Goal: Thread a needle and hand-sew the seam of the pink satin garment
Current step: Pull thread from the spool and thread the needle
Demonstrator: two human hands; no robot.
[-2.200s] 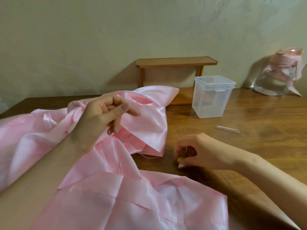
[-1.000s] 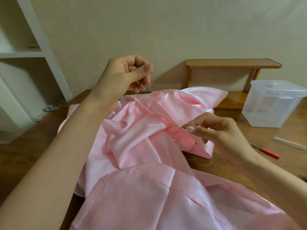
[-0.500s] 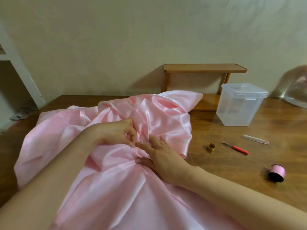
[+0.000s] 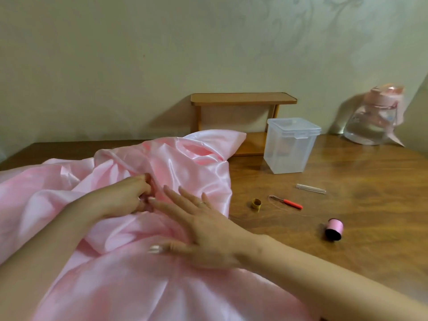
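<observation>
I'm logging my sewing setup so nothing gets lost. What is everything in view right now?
pink satin garment: one, pink, heaped across the table's left
table: one, brown wood, under everything
small shelf: one, brown wood, against the wall
lidded box: one, clear, at the shelf's right end
water bottle: one, clear with pink lid, far right
tube: one, clear, before the box
red-handled tool: one, red, right of the thimble
thimble: one, gold, beside the garment's edge
thread spool: one, pink, near right
left hand: one, fingers curled into a garment fold
right hand: one, flat on the garment
</observation>
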